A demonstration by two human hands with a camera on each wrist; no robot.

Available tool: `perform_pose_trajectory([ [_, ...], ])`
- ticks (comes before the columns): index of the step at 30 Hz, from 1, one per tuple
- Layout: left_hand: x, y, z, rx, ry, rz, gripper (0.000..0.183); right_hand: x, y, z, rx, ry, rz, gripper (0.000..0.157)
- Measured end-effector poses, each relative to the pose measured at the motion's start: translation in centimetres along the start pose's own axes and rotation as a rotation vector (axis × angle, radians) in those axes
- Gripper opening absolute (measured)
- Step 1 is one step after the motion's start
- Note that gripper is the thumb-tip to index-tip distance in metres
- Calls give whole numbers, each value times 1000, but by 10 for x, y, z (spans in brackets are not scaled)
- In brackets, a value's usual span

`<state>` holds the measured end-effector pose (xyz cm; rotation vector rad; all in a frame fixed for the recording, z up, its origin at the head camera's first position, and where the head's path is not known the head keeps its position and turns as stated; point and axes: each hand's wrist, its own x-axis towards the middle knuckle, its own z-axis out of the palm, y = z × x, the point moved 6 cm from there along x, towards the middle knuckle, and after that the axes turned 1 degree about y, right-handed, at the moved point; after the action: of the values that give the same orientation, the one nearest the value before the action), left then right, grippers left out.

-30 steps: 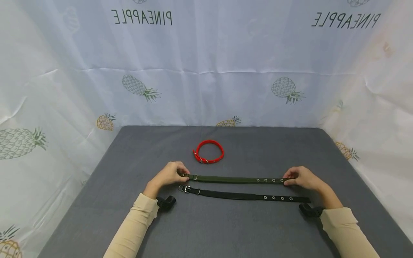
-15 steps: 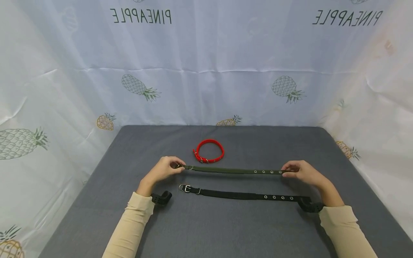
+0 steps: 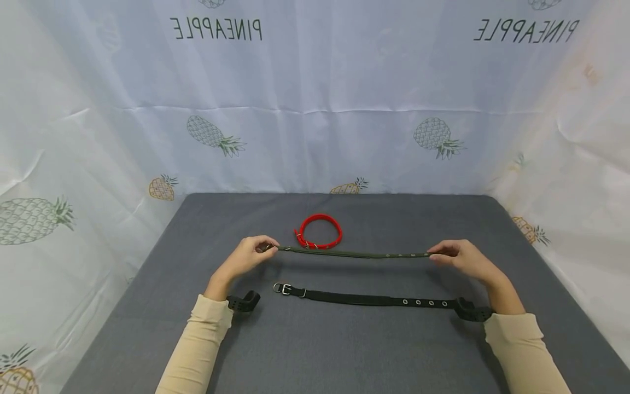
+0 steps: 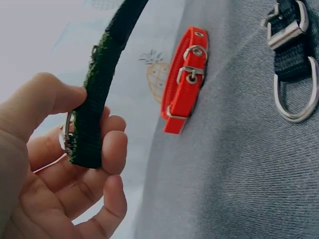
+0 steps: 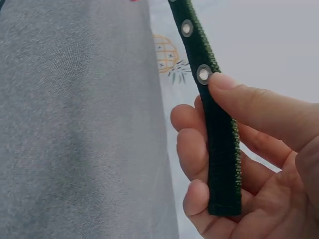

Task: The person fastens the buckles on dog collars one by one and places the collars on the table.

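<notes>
A green collar [image 3: 339, 253] is stretched nearly straight between both hands, raised over the table. At its buckle end the left hand [image 3: 248, 255] pinches it; the left wrist view shows the thumb on one edge of the green collar [image 4: 99, 94] and fingers behind, with the buckle partly hidden. My right hand [image 3: 462, 259] grips the other end, beside the metal eyelets. In the right wrist view the thumb presses the green collar [image 5: 219, 129] just below an eyelet. A black collar [image 3: 349, 297] lies flat on the table, nearer to me.
Behind the green collar a red collar [image 3: 339, 225], buckled into a ring, lies on the grey table [image 3: 344, 350]. White curtains [image 3: 315, 148] with pineapple prints surround the table's back and sides. Black wrist mounts [image 3: 244, 302] sit on both wrists; the right one overlaps the black collar's end.
Both hands have lifted the green collar up and away from the black one, toward the red collar. It has turned so that its narrow edge shows more. The red and black collars stay put.
</notes>
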<state>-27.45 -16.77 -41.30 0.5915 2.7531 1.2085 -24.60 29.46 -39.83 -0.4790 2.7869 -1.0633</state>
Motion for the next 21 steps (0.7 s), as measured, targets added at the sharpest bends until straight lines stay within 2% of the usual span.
perform_pose_trajectory([
  [4,-1,3,-3,-59,13,-12,20,-1,-3,-5,-3,53,-37,24],
  [11,-2,9,-6,-163,36,20,16,-4,-8,-13,15,132,-62,23],
  [15,-2,12,-9,-173,83,33,16,-5,-14,-17,64,190,-35,25],
  [17,-4,18,-12,-168,102,27,17,-5,-17,-19,89,227,-26,25],
  [21,-4,22,-15,-168,145,30,19,-3,-25,-20,86,287,-19,28],
])
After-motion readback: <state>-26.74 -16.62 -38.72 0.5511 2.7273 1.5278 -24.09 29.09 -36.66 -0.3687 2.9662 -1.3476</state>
